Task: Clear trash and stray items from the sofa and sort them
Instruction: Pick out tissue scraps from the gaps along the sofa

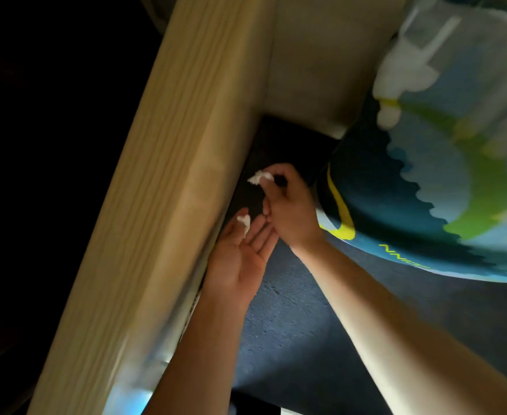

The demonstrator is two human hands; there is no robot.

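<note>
Fingers (271, 178) of right hand (288, 211) pinch white crumpled tissue scrap (259, 177); left hand (240, 253) palm-up, fingers straight, second scrap (244, 220) on fingertips. Beneath: dark sofa seat (294, 319); leftward, wooden armrest (168, 181).

Two bare forearms come into the head view from the lower edge, one from the bottom centre and one from the lower right corner. Neither carries a sleeve, a cuff, or any cloth as far up as the picture shows. The left hand (240, 259) is bare: no glove, no ring on the fingers (258, 232) that show, no band or watch at the wrist. The right hand (288, 211) is likewise bare, with nothing worn on its back or at its wrist. The nails are too small and blurred to tell anything of them. No more of the person shows.
</note>
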